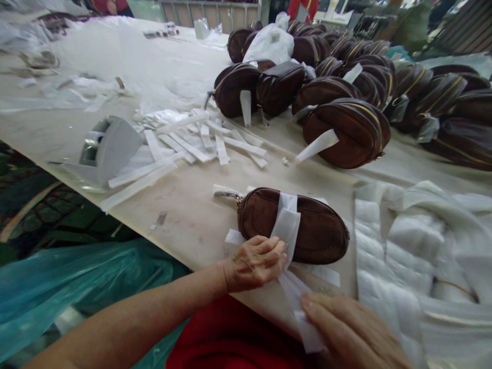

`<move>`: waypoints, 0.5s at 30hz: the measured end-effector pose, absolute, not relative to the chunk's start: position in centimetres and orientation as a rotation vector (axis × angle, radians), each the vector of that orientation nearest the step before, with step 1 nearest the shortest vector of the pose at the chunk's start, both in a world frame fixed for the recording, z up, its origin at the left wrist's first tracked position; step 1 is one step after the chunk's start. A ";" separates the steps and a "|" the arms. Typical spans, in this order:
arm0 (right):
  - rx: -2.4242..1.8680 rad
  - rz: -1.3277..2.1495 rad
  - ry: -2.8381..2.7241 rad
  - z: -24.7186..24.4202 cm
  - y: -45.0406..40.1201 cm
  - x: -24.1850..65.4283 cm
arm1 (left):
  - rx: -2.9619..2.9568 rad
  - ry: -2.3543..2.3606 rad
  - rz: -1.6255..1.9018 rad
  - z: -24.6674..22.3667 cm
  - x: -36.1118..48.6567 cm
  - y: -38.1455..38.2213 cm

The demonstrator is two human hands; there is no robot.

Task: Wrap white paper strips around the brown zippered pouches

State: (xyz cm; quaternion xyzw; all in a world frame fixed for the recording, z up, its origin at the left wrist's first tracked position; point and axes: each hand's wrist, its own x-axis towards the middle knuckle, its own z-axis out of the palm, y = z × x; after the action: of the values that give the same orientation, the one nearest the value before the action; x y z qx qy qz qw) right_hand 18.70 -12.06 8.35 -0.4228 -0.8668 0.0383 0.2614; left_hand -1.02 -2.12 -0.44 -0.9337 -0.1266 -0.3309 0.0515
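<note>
A dark brown oval pouch [319,230] with a zipper pull at its left end lies on the table in front of me. Around its middle runs a white strip [288,220], which looks like thin paper or foam. My left hand [259,260] is closed at the pouch's near edge, its fingertips pinching the strip. The strip's loose tail slants down to the right. There my right hand [353,330] has its fingers on the tail and appears to grip it; its palm side is hidden. More white strips stick out from beneath the pouch.
A grey tape dispenser [109,148] stands by the table's left edge, beside a heap of white strips [203,136]. Many brown pouches [346,128] crowd the back right. White padded wrapping [400,256] lies at right; teal plastic [96,287] hangs below left.
</note>
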 end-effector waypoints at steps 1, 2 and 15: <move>-1.154 0.072 -2.309 8.7 -10.9 19.0 | -2.866 -0.389 -1.005 -0.6 -1.1 -2.1; -1.151 0.046 -2.279 8.9 -9.7 19.2 | -2.900 -0.395 -1.003 -0.7 -1.2 -2.1; -1.288 0.205 -2.095 4.6 0.5 19.3 | -3.136 -0.513 -1.126 -1.2 -1.6 -2.5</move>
State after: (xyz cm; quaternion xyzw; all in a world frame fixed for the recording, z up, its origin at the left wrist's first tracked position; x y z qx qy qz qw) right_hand 19.32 0.49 4.60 -0.4925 -0.8012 0.0785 0.3307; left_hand -1.62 -2.55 -1.20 -0.9241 -0.1511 -0.3318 -0.1147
